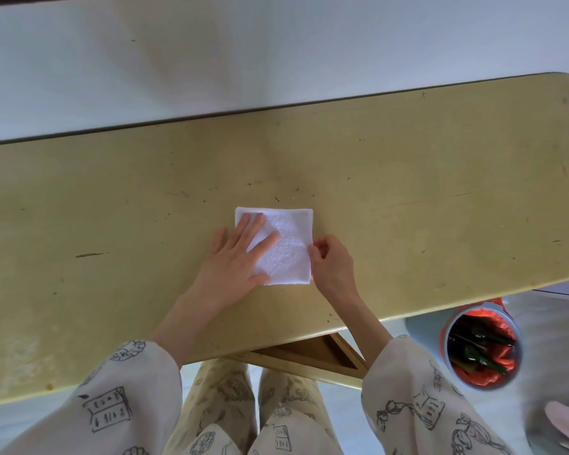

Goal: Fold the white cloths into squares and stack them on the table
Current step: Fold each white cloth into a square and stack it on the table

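A white cloth (288, 244) folded into a square lies flat near the middle of the yellow table (112, 208). My left hand (237, 261) rests flat on the cloth's left half with fingers spread and straight. My right hand (330, 261) is at the cloth's right edge, its fingers curled and pinching that edge. No other cloth is in view.
The table's far edge runs along a white wall (211, 54). An open drawer (312, 353) shows under the near edge. A round bin (482, 346) with a red liner stands on the floor at the right, below the table's corner.
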A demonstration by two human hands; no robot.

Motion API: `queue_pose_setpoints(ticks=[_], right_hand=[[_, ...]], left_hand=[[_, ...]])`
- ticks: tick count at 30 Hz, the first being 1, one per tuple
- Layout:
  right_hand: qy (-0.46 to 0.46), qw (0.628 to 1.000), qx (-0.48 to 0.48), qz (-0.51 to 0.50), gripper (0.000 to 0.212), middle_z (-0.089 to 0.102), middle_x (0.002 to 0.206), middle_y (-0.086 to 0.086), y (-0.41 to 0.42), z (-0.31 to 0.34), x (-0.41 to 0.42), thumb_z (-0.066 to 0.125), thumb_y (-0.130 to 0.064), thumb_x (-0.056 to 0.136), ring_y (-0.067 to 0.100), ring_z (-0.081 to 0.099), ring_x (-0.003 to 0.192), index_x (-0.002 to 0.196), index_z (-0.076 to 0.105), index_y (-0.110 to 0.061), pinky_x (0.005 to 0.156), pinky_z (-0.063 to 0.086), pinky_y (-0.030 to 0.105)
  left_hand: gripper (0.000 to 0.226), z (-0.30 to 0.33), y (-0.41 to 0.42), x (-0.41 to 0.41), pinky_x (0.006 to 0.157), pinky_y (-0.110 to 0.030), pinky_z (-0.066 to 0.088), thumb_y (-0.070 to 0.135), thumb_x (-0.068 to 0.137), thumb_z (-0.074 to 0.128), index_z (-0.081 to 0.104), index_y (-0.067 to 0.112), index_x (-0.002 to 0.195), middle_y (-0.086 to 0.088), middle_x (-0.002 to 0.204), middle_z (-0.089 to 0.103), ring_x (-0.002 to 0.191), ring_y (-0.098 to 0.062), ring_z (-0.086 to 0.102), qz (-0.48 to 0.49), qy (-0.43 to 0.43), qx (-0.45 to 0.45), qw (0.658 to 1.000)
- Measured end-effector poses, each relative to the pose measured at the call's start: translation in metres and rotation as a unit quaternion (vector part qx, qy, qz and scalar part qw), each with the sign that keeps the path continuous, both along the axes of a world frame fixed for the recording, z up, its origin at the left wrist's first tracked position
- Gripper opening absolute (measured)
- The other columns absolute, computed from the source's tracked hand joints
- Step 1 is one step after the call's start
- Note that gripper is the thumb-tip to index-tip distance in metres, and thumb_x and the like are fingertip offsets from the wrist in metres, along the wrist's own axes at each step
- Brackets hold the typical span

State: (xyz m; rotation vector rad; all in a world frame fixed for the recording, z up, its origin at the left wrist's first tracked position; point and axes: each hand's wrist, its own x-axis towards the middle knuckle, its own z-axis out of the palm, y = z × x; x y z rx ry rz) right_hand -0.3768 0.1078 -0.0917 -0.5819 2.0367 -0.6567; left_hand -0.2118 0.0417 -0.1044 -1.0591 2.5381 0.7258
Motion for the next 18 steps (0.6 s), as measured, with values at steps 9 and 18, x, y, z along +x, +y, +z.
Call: queue_pose_setpoints(ticks=[9, 18], right_hand=[[0.121, 0.992, -0.019, 0.02, 0.015, 0.054, 0.099, 0.003, -0.004, -0.001, 0.011, 0.045, -0.02, 0.094, 0.018, 0.05, 0.083, 0.099, 0.051, -0.008, 0.072, 0.036, 0.026], [0.115, 0.993, -0.018, -0.019, 0.009, 0.059, 0.094, 0.0, -0.037, -0.006, -0.002, 0.048, -0.022, 0.092, 0.016, 0.054, 0.083, 0.091, 0.053, -0.015, 0.071, 0.043, 0.029]], left_hand=[[0.076, 0.008, -0.004, -0.007, 0.108, -0.052, 0.009, 0.051, 0.087, 0.05, 0.0, 0.043, 0.144, 0.006, 0.154, -0.022, 0.142, -0.017, -0.018, -0.018, -0.062, -0.011, 0.998], [0.048, 0.007, -0.012, -0.001, 0.095, -0.04, 0.018, 0.044, 0.088, 0.051, 0.041, 0.035, 0.134, 0.01, 0.153, 0.022, 0.14, -0.016, 0.023, -0.012, 0.053, -0.061, 0.997]])
